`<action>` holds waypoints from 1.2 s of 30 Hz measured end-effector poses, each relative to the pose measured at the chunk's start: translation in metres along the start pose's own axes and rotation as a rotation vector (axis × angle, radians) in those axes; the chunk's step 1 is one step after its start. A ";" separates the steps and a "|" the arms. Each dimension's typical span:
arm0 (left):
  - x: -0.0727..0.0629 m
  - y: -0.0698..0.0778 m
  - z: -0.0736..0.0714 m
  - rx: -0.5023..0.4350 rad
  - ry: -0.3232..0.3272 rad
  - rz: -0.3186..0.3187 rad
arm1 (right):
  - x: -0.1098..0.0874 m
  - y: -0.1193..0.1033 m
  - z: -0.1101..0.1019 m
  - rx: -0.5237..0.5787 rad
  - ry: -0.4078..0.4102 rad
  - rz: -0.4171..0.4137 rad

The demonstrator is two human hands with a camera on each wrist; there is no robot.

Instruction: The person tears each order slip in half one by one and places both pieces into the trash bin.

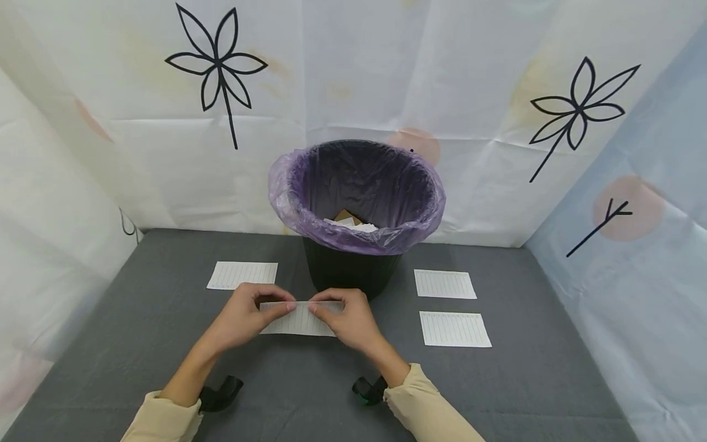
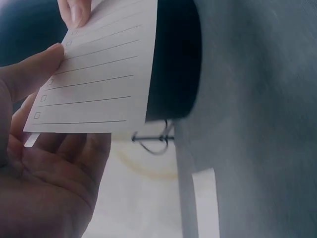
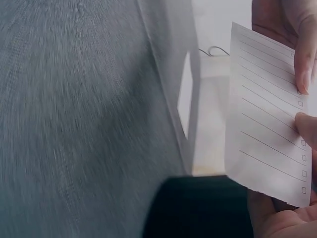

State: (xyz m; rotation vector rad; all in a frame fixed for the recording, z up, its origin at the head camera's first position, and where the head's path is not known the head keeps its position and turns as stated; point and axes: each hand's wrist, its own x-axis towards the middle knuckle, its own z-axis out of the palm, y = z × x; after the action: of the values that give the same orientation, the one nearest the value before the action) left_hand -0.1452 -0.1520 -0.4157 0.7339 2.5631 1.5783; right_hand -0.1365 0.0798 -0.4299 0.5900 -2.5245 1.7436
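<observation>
A lined sheet of paper point(image 1: 298, 323) with small checkboxes along one edge is held in front of the bin. My left hand point(image 1: 247, 313) pinches its upper edge between thumb and fingers. Close beside it, my right hand point(image 1: 347, 316) pinches the same edge, the two thumb tips a short gap apart. In the left wrist view, the sheet point(image 2: 94, 74) looks flat and whole, with the left fingers behind it. From the right wrist, the sheet point(image 3: 267, 114) shows a slightly uneven short edge near the right hand.
A dark bin point(image 1: 348, 270) lined with a purple bag point(image 1: 405, 236) stands behind the hands, paper scraps point(image 1: 353, 224) inside. One lined sheet point(image 1: 243, 275) lies left of it; two more, an upper sheet point(image 1: 445, 284) and a lower sheet point(image 1: 455, 329), lie right on the grey table point(image 1: 530, 380).
</observation>
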 end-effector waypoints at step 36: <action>0.032 0.059 0.062 -0.194 0.024 0.132 | -0.041 -0.011 -0.087 0.072 0.118 -0.072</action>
State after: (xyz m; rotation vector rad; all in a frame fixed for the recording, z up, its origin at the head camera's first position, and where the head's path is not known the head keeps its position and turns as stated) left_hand -0.1350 -0.0654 -0.3882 0.8834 2.3750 1.8525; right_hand -0.1124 0.1671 -0.3963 0.5567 -2.3425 1.7940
